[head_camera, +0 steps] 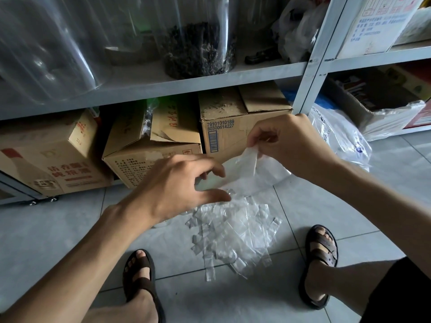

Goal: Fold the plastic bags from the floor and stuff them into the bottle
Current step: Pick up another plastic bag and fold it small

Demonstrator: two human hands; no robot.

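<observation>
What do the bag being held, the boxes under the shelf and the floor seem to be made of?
Held bag: thin clear plastic film, glossy; it wrinkles and looks see-through.
Boxes: brown cardboard, matte, probably corrugated; folded flaps, printed barcode.
Floor: likely pale ceramic tile, slight sheen; straight grout lines.

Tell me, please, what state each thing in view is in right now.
held bag, lifted, hanging unfolded
right hand, pinching the held bag's top edge
left hand, fingers spread at the held bag's lower edge, not gripping
pile of bags, loose on the floor tiles
middle cardboard box, flaps open
jar, upright on the shelf, partly filled with dark contents
</observation>
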